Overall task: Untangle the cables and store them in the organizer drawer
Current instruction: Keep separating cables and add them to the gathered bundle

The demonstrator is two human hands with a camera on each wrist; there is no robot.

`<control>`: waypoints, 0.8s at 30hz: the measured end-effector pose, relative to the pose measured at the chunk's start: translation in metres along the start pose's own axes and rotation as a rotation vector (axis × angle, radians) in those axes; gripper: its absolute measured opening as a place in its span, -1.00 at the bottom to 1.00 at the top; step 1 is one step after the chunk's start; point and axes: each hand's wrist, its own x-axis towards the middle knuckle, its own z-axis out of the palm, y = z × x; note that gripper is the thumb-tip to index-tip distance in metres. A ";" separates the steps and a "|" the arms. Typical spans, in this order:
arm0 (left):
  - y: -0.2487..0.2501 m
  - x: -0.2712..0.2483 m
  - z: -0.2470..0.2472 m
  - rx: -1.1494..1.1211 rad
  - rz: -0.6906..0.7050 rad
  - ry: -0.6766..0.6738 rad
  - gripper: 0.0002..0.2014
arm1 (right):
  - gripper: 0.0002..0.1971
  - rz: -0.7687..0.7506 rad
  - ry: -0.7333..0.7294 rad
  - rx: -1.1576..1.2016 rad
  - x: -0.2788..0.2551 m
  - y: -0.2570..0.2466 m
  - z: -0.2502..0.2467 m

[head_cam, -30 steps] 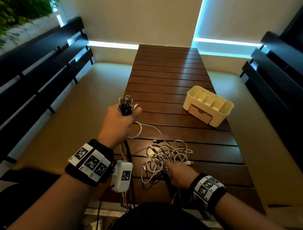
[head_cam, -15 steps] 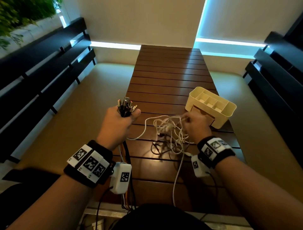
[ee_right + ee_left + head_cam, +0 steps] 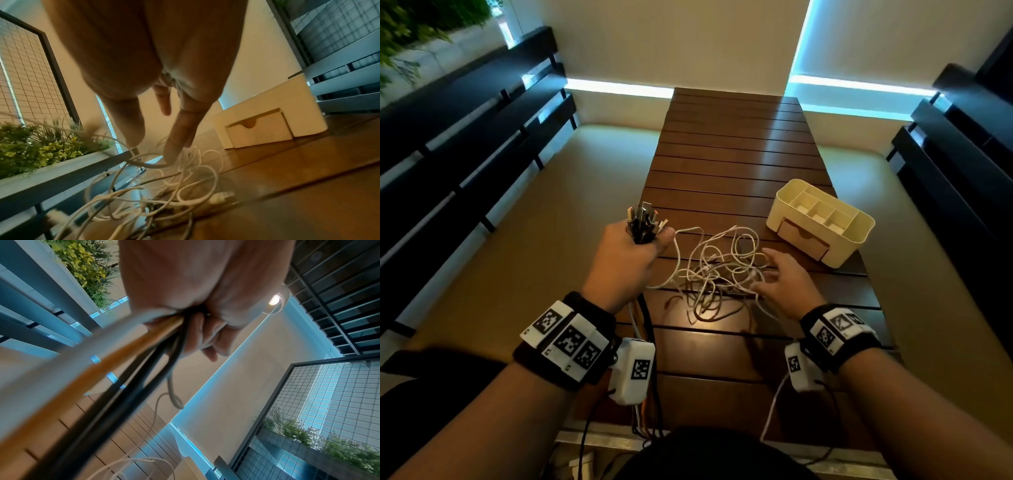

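Observation:
My left hand is raised over the table's left edge and grips a bundle of cables; their plug ends stick up out of the fist. From the fist, black, orange and white cable lengths hang down. A loose tangle of white cables lies on the brown slatted table. Just right of it, my right hand is spread, its fingertips touching the loops. The cream organizer stands at the right; its front drawer is closed.
Dark slatted benches run along both sides of the table. A planter with green plants stands to the left. The organizer's top compartments are open upward.
My right hand carried the white tangle up toward the organizer, then let it drop; the cables now lie spread on the table and the hand is spread beside them. The left hand has stayed put.

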 end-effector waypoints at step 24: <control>0.004 -0.021 0.016 -0.042 0.038 -0.065 -0.65 | -0.90 0.318 -0.116 -0.261 -0.087 0.067 -0.005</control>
